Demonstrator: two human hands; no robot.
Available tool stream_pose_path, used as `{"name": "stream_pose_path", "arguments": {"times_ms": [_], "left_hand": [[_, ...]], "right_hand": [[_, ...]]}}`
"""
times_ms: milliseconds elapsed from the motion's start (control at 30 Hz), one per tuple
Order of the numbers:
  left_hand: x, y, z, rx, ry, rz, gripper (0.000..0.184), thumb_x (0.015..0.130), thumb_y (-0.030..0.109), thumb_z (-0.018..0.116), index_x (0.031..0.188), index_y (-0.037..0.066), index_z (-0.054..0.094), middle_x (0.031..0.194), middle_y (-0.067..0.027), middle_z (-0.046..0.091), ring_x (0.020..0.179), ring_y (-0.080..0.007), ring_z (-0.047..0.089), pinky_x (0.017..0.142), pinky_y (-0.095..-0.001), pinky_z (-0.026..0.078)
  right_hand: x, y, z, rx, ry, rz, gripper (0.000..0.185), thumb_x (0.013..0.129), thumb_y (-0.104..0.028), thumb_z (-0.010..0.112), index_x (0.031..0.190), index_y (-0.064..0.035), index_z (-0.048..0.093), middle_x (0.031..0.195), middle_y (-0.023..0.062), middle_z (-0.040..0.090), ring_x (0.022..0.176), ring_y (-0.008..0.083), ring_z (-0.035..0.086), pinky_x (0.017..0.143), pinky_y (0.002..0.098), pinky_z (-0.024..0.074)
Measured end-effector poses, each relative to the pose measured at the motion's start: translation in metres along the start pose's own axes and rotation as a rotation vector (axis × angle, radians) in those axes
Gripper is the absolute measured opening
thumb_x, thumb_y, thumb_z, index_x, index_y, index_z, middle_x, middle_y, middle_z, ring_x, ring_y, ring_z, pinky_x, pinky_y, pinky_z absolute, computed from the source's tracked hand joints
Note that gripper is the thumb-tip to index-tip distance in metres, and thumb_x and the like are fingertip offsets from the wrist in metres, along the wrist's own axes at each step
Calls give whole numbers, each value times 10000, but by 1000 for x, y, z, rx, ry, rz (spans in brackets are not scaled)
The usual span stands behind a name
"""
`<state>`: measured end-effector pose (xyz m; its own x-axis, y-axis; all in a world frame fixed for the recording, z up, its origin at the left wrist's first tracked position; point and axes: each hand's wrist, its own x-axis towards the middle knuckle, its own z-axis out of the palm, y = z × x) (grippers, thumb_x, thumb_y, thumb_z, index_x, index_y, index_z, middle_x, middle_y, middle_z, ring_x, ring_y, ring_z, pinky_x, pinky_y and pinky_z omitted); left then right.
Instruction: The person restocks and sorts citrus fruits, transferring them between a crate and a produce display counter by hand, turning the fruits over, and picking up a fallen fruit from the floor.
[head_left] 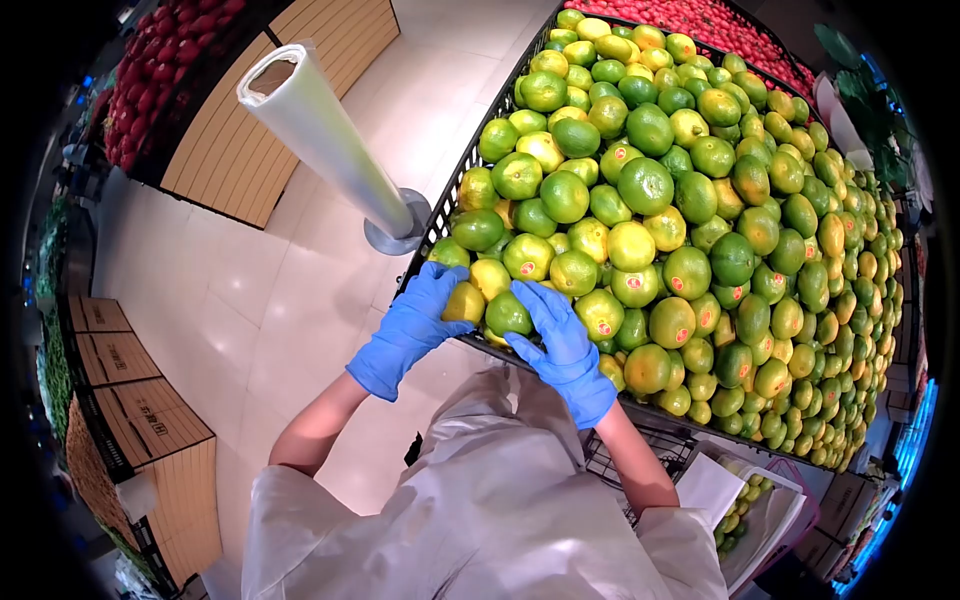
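Observation:
A wide heap of green and yellow mandarins (632,245) fills a black crate (455,180), some with small red stickers. At its near left corner, my left hand (425,315), in a blue glove, curls round a yellow mandarin (463,303). Just right of it, my right hand (556,340), gloved the same way, has its fingers and thumb about a green mandarin (508,314). Both fruits sit low among the others at the crate's front edge; the gloves cover parts of them.
A roll of clear plastic bags (325,140) stands on a post left of the crate. Red fruit (165,75) lies on a wood-sided stand at upper left, with more red fruit (690,20) behind the mandarins. Brown cartons (145,415) are at lower left. A wire basket (640,455) shows below the crate.

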<state>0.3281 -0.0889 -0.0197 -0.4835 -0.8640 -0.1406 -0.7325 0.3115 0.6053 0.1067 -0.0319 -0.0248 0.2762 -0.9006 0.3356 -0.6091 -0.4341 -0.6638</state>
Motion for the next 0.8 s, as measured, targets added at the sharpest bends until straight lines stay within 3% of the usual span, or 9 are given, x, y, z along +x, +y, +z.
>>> {"name": "stream_pose_path", "arguments": {"times_ms": [100,133,167,300,367,533,633,800], "left_hand": [[-11,22,-19,36,146,-31,757,672,161,783,1330,125,409,1161,-143,472,1019,-310,514,878,-367,463],[-14,26,-24,-2,236,-6,616,740,116,733,1290,101,456,1156,-126,498,1018,-263,535,880,-330,464],[-16,30,-27,-2,220,17,616,740,116,733,1290,101,456,1156,-126,498,1018,-263,535,880,-330,464],[-16,71,-22,-425,473,71,296,843,-14,580,1136,23,573,1013,-69,553,861,-141,559,777,-227,457],[-13,90,-3,-417,419,186,223,850,-29,546,1068,-5,590,1029,-85,585,943,-159,557,854,-266,441],[-20,181,75,-749,-73,207,190,857,-44,510,1024,-9,593,1018,-82,605,964,-167,553,895,-281,421],[-34,238,122,-641,-331,460,187,852,-33,519,1023,-14,592,1006,-96,611,953,-174,561,876,-284,429],[-72,332,206,-572,-668,609,189,855,-10,538,1033,-5,601,997,-88,609,927,-173,574,834,-271,443]], "right_hand": [[-9,-9,-10,-12,48,38,591,772,-176,690,1299,-43,459,1207,207,505,1069,375,508,934,442,420],[-14,-12,-17,-10,71,60,569,773,-168,686,1285,-40,473,1193,202,516,1059,371,516,927,440,425],[-22,-14,-23,-22,90,78,569,773,-168,686,1285,-40,473,1193,202,516,1059,371,516,927,440,425],[-61,-23,-51,-51,267,110,403,789,-124,663,1170,-36,565,1042,165,594,953,341,573,853,420,469],[-88,-33,-69,-120,354,143,366,799,-113,652,1150,-41,573,1013,157,604,929,330,583,832,408,480],[-183,-50,-99,-285,622,356,324,814,-128,637,1126,-56,584,980,123,607,879,294,588,780,389,480],[-254,-71,-120,-360,761,486,303,819,-129,625,1111,-58,587,965,112,606,875,278,588,771,377,475],[-400,-111,-157,-521,965,830,262,812,-113,618,1066,-48,604,952,102,616,852,269,594,743,357,480]]}}
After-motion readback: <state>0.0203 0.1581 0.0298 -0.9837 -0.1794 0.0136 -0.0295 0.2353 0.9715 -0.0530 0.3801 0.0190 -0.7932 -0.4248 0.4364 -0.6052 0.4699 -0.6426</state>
